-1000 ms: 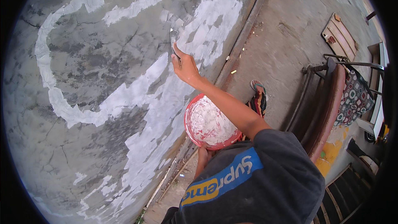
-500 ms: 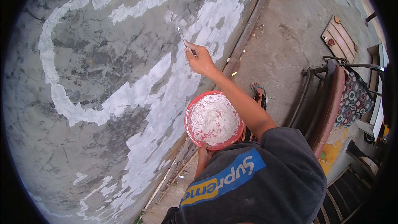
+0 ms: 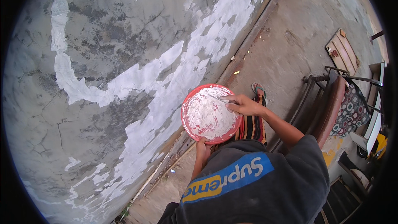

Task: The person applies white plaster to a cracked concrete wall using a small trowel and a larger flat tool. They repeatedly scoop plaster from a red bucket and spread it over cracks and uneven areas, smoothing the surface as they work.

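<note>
My left hand point(image 3: 202, 149) grips the lower rim of a red round bowl point(image 3: 186, 123), held in front of my body and coated inside with white paste point(image 3: 207, 114). My right hand point(image 3: 244, 104) is closed on the handle of a metal putty knife point(image 3: 219, 97), whose blade lies in the paste near the bowl's upper right. Beside me, the grey cracked wall point(image 3: 93, 29) carries uneven white patches point(image 3: 153, 74), including a curved band on its upper part.
A concrete walkway point(image 3: 286, 33) runs along the wall's base. At the right are a metal-framed seat with a reddish edge point(image 3: 329, 116), a patterned cloth point(image 3: 350, 108), a pale board point(image 3: 342, 50) and a yellow object point(image 3: 379, 143). My sandalled foot point(image 3: 258, 88) shows beyond the bowl.
My right hand has come down from the wall with the putty knife into the bowl. The bowl has risen slightly, and the wall has shifted upward in view.
</note>
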`<control>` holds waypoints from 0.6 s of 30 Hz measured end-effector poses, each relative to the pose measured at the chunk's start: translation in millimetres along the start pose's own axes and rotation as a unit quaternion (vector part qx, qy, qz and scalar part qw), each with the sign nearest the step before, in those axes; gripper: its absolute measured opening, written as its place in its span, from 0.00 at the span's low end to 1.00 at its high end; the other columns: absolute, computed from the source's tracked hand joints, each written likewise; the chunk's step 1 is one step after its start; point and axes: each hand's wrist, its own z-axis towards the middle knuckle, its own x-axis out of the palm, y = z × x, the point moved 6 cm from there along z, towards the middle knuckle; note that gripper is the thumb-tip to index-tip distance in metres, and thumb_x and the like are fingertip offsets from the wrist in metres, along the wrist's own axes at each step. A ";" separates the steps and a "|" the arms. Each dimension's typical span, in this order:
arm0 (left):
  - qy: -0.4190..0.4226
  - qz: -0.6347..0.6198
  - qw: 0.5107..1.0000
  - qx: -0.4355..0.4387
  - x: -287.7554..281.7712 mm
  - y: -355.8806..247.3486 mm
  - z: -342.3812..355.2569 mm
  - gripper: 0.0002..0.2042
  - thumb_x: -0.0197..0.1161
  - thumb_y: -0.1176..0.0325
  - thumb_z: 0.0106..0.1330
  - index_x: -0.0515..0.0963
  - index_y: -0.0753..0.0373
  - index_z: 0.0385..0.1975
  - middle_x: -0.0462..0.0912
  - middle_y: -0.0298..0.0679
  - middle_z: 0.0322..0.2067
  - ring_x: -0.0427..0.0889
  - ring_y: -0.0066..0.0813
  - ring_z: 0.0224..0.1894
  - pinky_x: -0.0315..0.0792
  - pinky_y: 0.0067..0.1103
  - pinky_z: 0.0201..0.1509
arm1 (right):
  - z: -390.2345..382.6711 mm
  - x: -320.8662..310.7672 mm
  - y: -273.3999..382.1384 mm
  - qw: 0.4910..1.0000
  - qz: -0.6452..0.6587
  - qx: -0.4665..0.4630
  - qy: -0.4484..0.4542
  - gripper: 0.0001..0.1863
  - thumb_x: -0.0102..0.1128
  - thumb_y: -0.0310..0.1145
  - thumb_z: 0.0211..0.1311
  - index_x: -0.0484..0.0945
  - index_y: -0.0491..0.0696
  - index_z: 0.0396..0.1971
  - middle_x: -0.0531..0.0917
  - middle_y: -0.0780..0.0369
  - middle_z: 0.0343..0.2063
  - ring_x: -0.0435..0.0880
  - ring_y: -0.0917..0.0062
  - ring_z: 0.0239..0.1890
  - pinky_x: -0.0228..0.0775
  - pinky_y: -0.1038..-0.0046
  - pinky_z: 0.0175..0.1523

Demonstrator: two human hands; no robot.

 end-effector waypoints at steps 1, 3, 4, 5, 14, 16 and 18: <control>0.007 0.001 1.000 0.002 2.4 -1.6 2.7 0.24 0.49 0.79 0.49 0.66 0.72 0.52 0.75 0.50 0.47 0.79 0.45 0.48 0.78 0.40 0.50 | -10.6 1.9 -7.0 0.998 -0.056 -0.033 -0.002 0.25 0.51 0.30 0.65 0.68 0.54 0.63 0.77 0.63 0.21 0.76 0.75 0.20 0.68 0.70 0.30; -0.002 0.002 1.000 0.006 8.6 -4.4 1.3 0.23 0.49 0.79 0.49 0.67 0.71 0.50 0.76 0.48 0.46 0.80 0.43 0.47 0.78 0.39 0.49 | -30.5 3.3 3.1 0.968 -0.247 0.027 0.020 0.26 0.52 0.29 0.62 0.68 0.57 0.62 0.79 0.57 0.23 0.78 0.64 0.23 0.70 0.65 0.33; -0.001 0.003 1.000 0.003 6.8 -3.8 3.0 0.24 0.49 0.79 0.49 0.67 0.70 0.50 0.76 0.48 0.46 0.80 0.42 0.47 0.78 0.39 0.49 | -39.3 3.8 7.8 0.939 -0.339 0.055 0.032 0.27 0.53 0.29 0.60 0.69 0.58 0.61 0.80 0.53 0.25 0.80 0.59 0.25 0.71 0.62 0.34; 0.000 0.003 1.000 0.001 3.1 -2.8 5.8 0.24 0.49 0.79 0.49 0.67 0.70 0.51 0.76 0.48 0.46 0.80 0.42 0.47 0.78 0.38 0.49 | -46.4 3.1 12.7 0.936 -0.350 0.033 0.003 0.26 0.54 0.30 0.58 0.71 0.61 0.59 0.80 0.50 0.26 0.79 0.53 0.28 0.72 0.59 0.36; 0.024 -0.029 0.998 0.044 43.8 -10.4 -15.1 0.25 0.48 0.79 0.52 0.66 0.68 0.55 0.76 0.46 0.48 0.80 0.39 0.48 0.78 0.38 0.49 | -81.1 -19.9 3.7 0.873 -0.483 -0.028 0.064 0.23 0.52 0.31 0.59 0.73 0.57 0.57 0.80 0.53 0.28 0.81 0.57 0.27 0.73 0.59 0.31; 0.015 -0.030 0.998 0.060 57.8 -13.5 -27.6 0.25 0.48 0.78 0.52 0.65 0.70 0.55 0.76 0.47 0.50 0.78 0.41 0.51 0.76 0.38 0.53 | -82.5 -26.9 2.9 0.872 -0.482 -0.034 0.075 0.23 0.52 0.31 0.59 0.73 0.57 0.57 0.80 0.53 0.30 0.81 0.56 0.28 0.73 0.58 0.31; -0.003 -0.016 0.996 0.086 65.7 -13.8 -36.9 0.27 0.48 0.78 0.51 0.64 0.71 0.56 0.73 0.48 0.53 0.74 0.43 0.55 0.71 0.43 0.59 | -82.9 -35.7 7.3 0.868 -0.485 -0.033 0.099 0.24 0.51 0.30 0.59 0.72 0.57 0.57 0.80 0.52 0.31 0.81 0.55 0.29 0.74 0.58 0.32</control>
